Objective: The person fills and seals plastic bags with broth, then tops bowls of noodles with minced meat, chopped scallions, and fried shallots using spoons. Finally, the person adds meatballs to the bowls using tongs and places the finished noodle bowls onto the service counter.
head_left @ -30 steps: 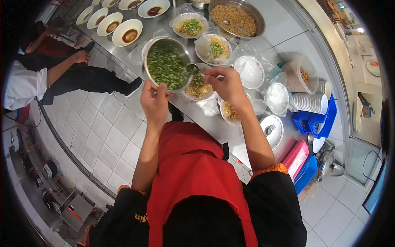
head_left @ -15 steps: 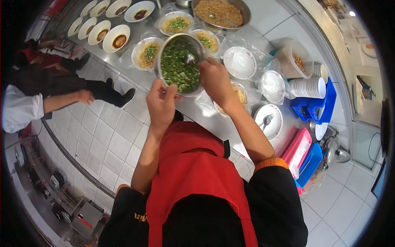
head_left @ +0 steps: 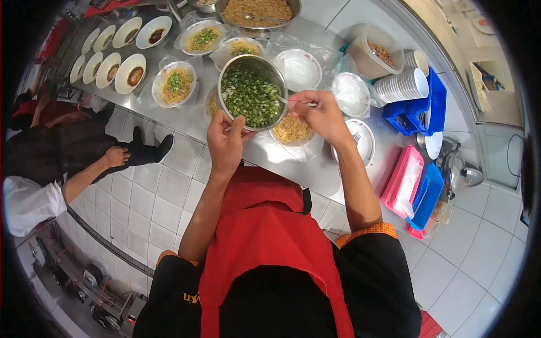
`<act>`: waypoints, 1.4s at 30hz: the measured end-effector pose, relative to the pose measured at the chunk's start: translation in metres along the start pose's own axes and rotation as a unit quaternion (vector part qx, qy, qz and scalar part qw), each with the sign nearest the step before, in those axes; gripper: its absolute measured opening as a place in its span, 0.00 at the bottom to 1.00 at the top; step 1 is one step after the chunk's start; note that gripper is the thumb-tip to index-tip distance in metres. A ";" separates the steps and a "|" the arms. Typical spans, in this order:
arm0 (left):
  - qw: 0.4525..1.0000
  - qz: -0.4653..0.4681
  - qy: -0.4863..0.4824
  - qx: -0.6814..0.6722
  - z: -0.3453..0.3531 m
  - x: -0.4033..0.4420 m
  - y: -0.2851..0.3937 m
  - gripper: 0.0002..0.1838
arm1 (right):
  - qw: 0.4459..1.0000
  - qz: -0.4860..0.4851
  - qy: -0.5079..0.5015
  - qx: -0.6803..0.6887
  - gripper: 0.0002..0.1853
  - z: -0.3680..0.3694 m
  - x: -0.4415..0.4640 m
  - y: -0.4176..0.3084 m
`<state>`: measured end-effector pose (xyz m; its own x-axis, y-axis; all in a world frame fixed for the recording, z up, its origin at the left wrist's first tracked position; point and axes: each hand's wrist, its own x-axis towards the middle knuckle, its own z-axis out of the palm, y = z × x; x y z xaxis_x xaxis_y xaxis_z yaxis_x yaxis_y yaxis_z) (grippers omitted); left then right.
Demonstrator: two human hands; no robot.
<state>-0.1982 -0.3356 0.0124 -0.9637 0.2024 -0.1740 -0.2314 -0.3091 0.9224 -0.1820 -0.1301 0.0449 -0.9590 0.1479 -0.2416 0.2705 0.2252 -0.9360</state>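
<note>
My left hand (head_left: 226, 138) grips the rim of a steel bowl (head_left: 260, 63) full of chopped green onions (head_left: 248, 98), tilted toward me above the table. The fingers of my right hand (head_left: 320, 115) are closed around the handle of a spoon (head_left: 283, 100), whose end dips into the green onions at the bowl's right side. Just below and right of the bowl sits a portion of plain noodles (head_left: 293, 129). Noodles topped with green onions (head_left: 176, 81) lie to the left, and more topped noodles (head_left: 204, 39) farther back. Another noodle plate is mostly hidden behind the bowl.
White bowls with dark sauce (head_left: 131, 74) stand at the far left. A big pan of brown food (head_left: 262, 10) is at the back. On the right are plastic-covered plates (head_left: 350, 93), stacked cups (head_left: 403, 85), blue baskets (head_left: 431, 107) and a pink tray (head_left: 401, 174). A person's hand (head_left: 116, 156) is at left.
The view has shifted, so the table items appear farther left. My right hand has moved right and turned, drawing the spoon to the bowl's right edge. My left hand still holds the bowl.
</note>
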 end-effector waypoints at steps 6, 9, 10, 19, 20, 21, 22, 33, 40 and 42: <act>0.999 0.019 0.038 0.033 -0.011 0.008 -0.002 0.10 | 0.990 0.020 0.085 -0.111 0.06 -0.024 -0.030 0.053; 0.998 0.017 0.046 0.042 -0.012 0.013 0.002 0.10 | 0.982 -0.006 0.118 -0.150 0.05 -0.018 -0.034 0.089; 0.998 0.017 0.042 0.044 -0.011 0.015 0.004 0.10 | 0.965 -0.053 0.173 -0.192 0.05 -0.017 -0.033 0.092; 0.992 -0.036 -0.115 0.039 0.041 0.060 0.035 0.06 | 0.933 -0.221 0.198 -0.204 0.08 -0.038 0.013 -0.013; 0.992 -0.038 -0.123 0.004 0.056 0.073 0.036 0.05 | 0.919 -0.249 0.186 -0.244 0.10 -0.044 0.027 -0.017; 0.990 -0.040 -0.131 -0.031 0.069 0.089 0.037 0.04 | 0.916 -0.251 0.192 -0.246 0.10 -0.051 0.038 -0.021; 0.989 -0.035 -0.137 -0.032 0.080 0.107 0.035 0.04 | 0.899 -0.248 0.236 -0.272 0.13 -0.058 0.049 -0.027; 0.973 -0.090 -0.162 -0.137 0.177 0.263 -0.038 0.06 | 0.898 -0.085 0.427 -0.059 0.23 -0.143 0.106 -0.011; 0.951 -0.246 -0.125 -0.137 0.189 0.265 -0.077 0.09 | 0.868 0.029 0.379 -0.321 0.17 -0.236 0.123 0.012; 0.953 -0.246 -0.127 -0.124 0.189 0.272 -0.085 0.09 | 0.825 0.168 0.242 -0.483 0.15 -0.242 0.127 0.017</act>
<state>-0.4153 -0.0790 -0.0482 -0.6740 0.5886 -0.4464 -0.7019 -0.3218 0.6354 -0.2794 0.1252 0.0602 -0.7333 0.6730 -0.0967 0.6794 0.7201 -0.1408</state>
